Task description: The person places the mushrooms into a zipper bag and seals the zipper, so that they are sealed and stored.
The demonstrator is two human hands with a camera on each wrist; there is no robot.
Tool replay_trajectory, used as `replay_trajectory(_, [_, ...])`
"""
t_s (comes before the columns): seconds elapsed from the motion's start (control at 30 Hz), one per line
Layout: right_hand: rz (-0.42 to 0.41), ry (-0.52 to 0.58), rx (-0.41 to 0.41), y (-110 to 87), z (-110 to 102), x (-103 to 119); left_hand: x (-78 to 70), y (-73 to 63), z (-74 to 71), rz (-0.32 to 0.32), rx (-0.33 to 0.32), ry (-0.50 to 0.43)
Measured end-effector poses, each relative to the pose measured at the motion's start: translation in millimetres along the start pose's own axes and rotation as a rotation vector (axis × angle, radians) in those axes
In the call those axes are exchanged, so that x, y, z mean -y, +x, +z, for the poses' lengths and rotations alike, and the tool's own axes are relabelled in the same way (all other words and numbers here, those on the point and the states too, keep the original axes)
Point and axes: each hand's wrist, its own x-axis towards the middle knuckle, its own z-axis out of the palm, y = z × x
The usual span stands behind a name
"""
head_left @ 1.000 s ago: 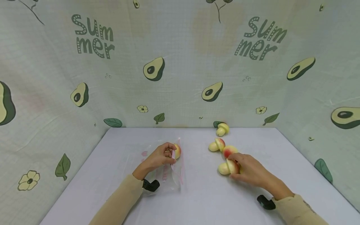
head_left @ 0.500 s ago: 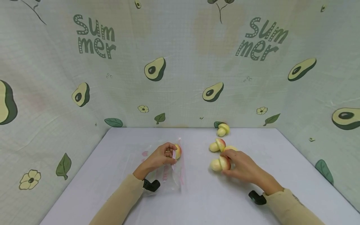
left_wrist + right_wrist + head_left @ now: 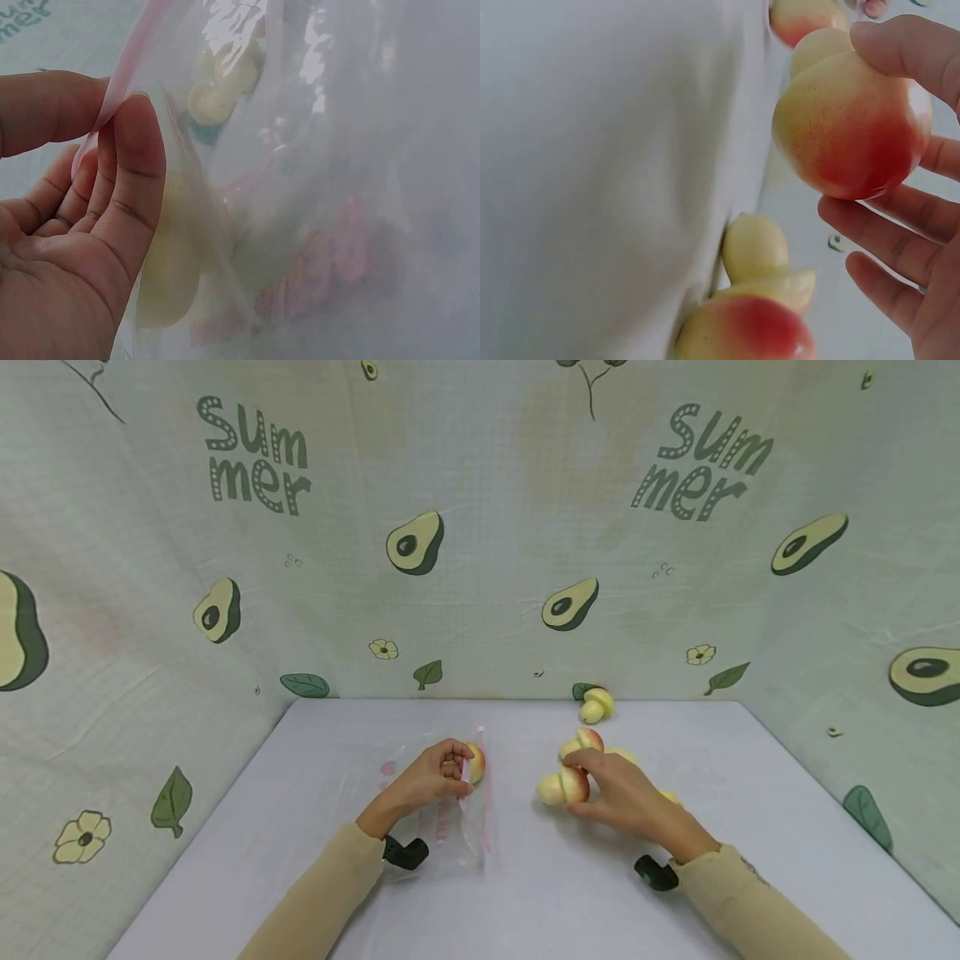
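Observation:
My left hand (image 3: 429, 777) pinches the pink-edged rim of a clear zip bag (image 3: 315, 225) between thumb and finger. Just past those fingers sits a yellow-red toy mushroom (image 3: 477, 763) at the bag's mouth; its pale stem shows through the plastic in the left wrist view. Over the table, to the right of the bag, my right hand (image 3: 626, 797) grips another toy mushroom (image 3: 562, 787) by its cap, stem pointing left. The right wrist view shows this mushroom's red-blushed cap (image 3: 847, 127) between thumb and fingers.
Several more toy mushrooms lie on the white table (image 3: 525, 893): one at the back edge (image 3: 597, 706), one nearer (image 3: 583, 741), and others partly hidden by my right hand and wrist. A printed cloth (image 3: 480, 468) hangs behind and at both sides.
My right hand has moved left with the mushroom it grips, toward the bag. The left hand keeps its pinch on the bag's rim in the same place.

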Motion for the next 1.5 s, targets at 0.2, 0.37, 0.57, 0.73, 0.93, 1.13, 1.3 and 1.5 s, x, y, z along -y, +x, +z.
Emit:
replay_trajectory(0.2, [-0.011, 0.024, 0.008, 11.2, 9, 4, 0.1, -1.1, 1.1, -0.009, 0.005, -0.009])
replay_trajectory(0.37, [0.034, 0.055, 0.012, 20.0, 15, 10, -0.9, -0.4, 0.8, -0.01, -0.003, 0.0])
replay_trajectory(0.57, [0.088, 0.092, 0.044, 32.9, 21, 16, -1.1, -0.4, 0.0, -0.017, -0.006, 0.008])
replay_trajectory(0.73, [0.111, 0.121, 0.051, 46.6, 29, 18, -2.4, -1.1, -0.5, -0.008, -0.005, 0.007])
replay_trajectory(0.93, [0.121, 0.15, 0.049, 59.8, 37, 20, -2.4, -1.2, -0.6, -0.005, 0.003, 0.005])
replay_trajectory(1.13, [0.138, 0.171, 0.053, 66.9, 43, 22, 0.4, 1.3, -0.9, 0.007, 0.01, -0.011])
replay_trajectory(1.3, [0.154, 0.181, 0.058, 69.1, 45, 22, -0.9, 1.8, -0.1, 0.02, 0.021, -0.024])
replay_trajectory(1.5, [0.138, 0.191, 0.057, 70.9, 48, 24, -2.2, 0.1, -0.2, 0.016, 0.019, -0.036])
